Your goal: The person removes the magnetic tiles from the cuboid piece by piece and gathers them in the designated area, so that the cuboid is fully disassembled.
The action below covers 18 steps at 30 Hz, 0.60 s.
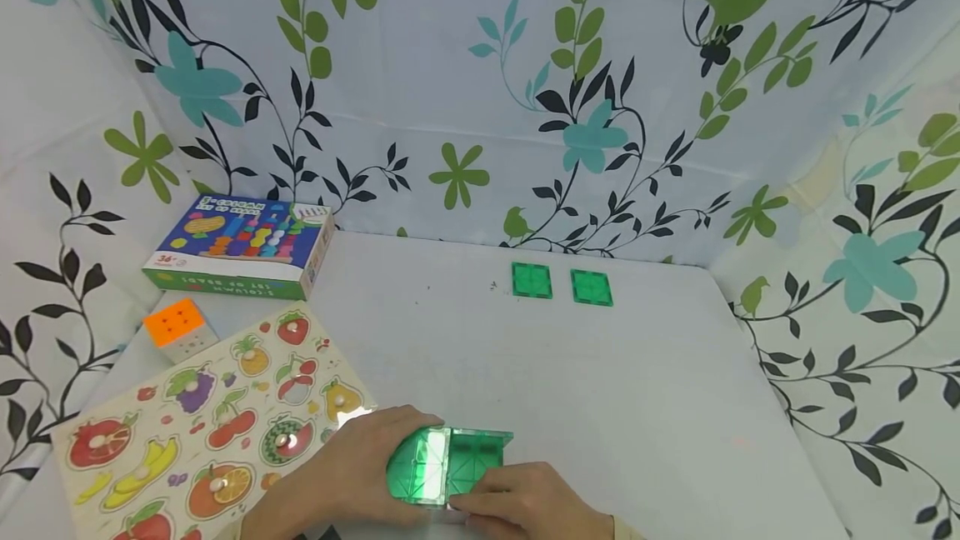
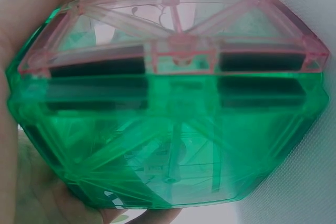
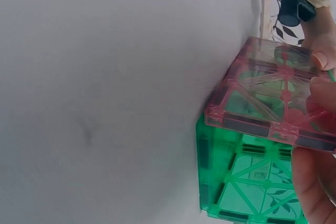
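Keep the pink edge square to the green one

In the head view, a green tile block (image 1: pixel 420 469) sits at the lower centre of the frame. The left hand (image 1: pixel 360 465) grips it from the left, while the right hand (image 1: pixel 528 498) works at its near right corner. Two loose green tiles (image 1: pixel 532 280) lie at the upper right of the table, well apart from the block.

In the left wrist view, a pink tile (image 2: pixel 121 17) lies across the upper part of the frame, its magnet edge running along the green edge below. A steady left grip would, I judge, keep the thin walls from folding.

In the right wrist view, at the right edge, the right hand's fingers pinch the pink tile, one above and one below. Its front edge looks slightly askew to the green walls, so lining up the corners before pressing seems wise; squeezing hard could shift a wall.
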Available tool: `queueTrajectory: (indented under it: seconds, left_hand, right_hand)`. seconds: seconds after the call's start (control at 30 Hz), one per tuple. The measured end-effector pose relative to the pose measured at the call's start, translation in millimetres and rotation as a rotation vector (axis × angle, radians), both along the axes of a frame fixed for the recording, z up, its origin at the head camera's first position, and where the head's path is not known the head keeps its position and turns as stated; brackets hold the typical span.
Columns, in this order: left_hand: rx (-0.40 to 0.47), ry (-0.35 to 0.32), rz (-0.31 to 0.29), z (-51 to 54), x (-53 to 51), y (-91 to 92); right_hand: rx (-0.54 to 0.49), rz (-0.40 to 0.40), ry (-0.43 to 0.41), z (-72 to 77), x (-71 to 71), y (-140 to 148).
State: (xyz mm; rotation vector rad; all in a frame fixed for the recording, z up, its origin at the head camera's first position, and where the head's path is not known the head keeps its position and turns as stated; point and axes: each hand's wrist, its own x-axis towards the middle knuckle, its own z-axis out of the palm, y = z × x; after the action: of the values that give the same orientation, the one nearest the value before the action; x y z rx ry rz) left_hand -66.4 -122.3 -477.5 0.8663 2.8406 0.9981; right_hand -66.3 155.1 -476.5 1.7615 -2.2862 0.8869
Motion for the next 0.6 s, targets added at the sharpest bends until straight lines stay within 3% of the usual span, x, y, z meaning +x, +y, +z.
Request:
queueTrajectory:
  seconds: [0.37, 0.6]
  left_hand:
    - [0.017, 0.053, -0.004, -2.6, 1.1, 0.2]
    - [-0.011, 0.011, 0.003, -1.0, -0.2, 0.0]
  right_hand:
    - [-0.059, 0.011, 0.003, -0.4, -2.2, 2.2]
    - [-0.120, 0.000, -0.116, 2.7, -6.8, 13.9]
